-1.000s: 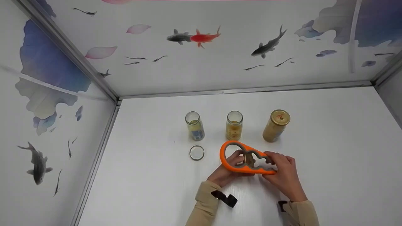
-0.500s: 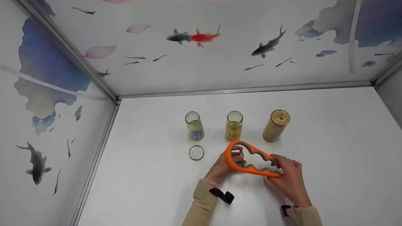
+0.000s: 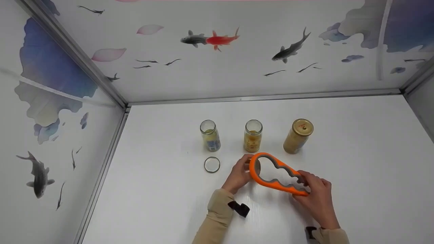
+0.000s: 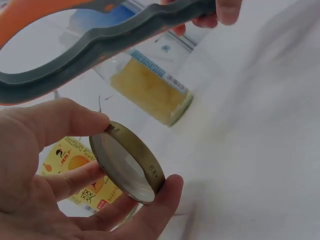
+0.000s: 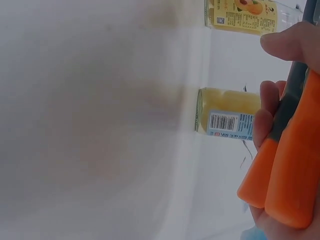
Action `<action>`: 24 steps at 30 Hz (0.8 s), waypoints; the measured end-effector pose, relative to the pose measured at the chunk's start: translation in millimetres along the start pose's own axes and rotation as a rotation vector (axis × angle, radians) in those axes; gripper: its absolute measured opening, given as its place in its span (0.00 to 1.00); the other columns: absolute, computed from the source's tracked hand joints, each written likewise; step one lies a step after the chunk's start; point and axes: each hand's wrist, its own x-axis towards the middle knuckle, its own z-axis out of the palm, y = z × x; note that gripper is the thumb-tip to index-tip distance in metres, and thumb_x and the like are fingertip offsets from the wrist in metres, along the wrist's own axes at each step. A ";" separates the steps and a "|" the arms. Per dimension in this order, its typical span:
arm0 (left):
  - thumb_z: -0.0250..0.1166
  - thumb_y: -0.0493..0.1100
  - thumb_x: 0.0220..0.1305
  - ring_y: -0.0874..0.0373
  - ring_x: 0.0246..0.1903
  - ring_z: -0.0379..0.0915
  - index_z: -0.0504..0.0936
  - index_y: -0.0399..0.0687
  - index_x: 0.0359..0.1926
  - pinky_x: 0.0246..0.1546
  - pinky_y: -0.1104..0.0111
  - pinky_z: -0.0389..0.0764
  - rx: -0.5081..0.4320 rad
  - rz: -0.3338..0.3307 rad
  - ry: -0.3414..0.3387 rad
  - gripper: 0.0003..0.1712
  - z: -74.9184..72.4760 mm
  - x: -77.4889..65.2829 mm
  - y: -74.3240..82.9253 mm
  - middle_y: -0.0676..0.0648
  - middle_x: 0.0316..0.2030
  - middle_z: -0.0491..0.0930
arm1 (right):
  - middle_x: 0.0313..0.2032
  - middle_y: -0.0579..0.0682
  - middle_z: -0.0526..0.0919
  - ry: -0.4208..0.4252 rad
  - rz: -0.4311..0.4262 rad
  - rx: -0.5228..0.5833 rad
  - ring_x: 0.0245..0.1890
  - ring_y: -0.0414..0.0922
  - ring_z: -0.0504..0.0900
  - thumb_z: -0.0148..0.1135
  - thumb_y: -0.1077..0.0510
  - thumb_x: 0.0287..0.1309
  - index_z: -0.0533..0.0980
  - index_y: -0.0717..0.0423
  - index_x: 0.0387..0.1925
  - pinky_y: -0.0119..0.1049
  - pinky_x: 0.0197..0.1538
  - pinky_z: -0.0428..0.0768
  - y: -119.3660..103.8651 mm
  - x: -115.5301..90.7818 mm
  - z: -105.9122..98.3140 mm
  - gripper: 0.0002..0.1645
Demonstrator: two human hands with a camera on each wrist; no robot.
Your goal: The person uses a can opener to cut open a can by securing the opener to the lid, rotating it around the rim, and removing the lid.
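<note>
My left hand (image 3: 237,175) pinches a gold jar lid (image 4: 142,160) between thumb and fingers, its pale inner side showing in the left wrist view. My right hand (image 3: 318,198) grips the handle ends of an orange jar opener (image 3: 271,184) with grey wavy inner edges. In the head view the opener's round end overlaps the left fingertips and partly hides the lid (image 3: 258,166). Behind the hands stand an uncapped glass jar (image 3: 252,140) with yellow contents, another uncapped jar (image 3: 211,139) to its left, and a jar with a gold lid (image 3: 294,141) to its right.
Another jar lid (image 3: 212,165) lies on the white table (image 3: 152,189) in front of the left jar. Printed white walls (image 3: 237,78) bound the table at the back and left, with a metal strip (image 3: 186,102) along the back edge.
The opener has moved right and slightly toward the person with the right hand. The left hand has shifted a little left and turned the lid, which was seen through the opener's middle before.
</note>
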 end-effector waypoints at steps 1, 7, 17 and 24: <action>0.68 0.35 0.59 0.52 0.48 0.74 0.76 0.48 0.56 0.46 0.60 0.76 0.051 0.000 0.008 0.23 -0.6 1.1 0.8 0.47 0.48 0.74 | 0.32 0.51 0.82 0.007 0.000 0.002 0.34 0.47 0.72 0.76 0.74 0.28 0.77 0.60 0.48 0.52 0.47 0.58 1.0 -0.6 -0.5 0.37; 0.68 0.39 0.60 0.49 0.50 0.71 0.75 0.47 0.55 0.53 0.58 0.72 0.425 0.073 0.049 0.22 -2.5 9.7 8.3 0.46 0.48 0.71 | 0.32 0.53 0.82 0.006 0.036 0.001 0.34 0.49 0.72 0.76 0.74 0.30 0.76 0.60 0.49 0.54 0.49 0.58 2.8 -1.3 -4.0 0.36; 0.69 0.42 0.60 0.47 0.46 0.67 0.76 0.45 0.56 0.42 0.57 0.76 0.777 0.096 0.092 0.23 1.2 17.5 9.2 0.43 0.46 0.67 | 0.34 0.55 0.83 -0.010 0.109 -0.058 0.35 0.52 0.72 0.76 0.72 0.33 0.76 0.60 0.49 0.57 0.50 0.58 4.7 -0.1 -6.0 0.35; 0.71 0.42 0.58 0.48 0.45 0.67 0.76 0.48 0.55 0.34 0.58 0.78 0.945 0.100 0.105 0.24 9.0 21.2 9.6 0.42 0.47 0.68 | 0.33 0.56 0.82 0.020 0.112 -0.060 0.36 0.53 0.75 0.76 0.73 0.31 0.76 0.61 0.49 0.57 0.50 0.58 8.1 -2.0 -7.4 0.35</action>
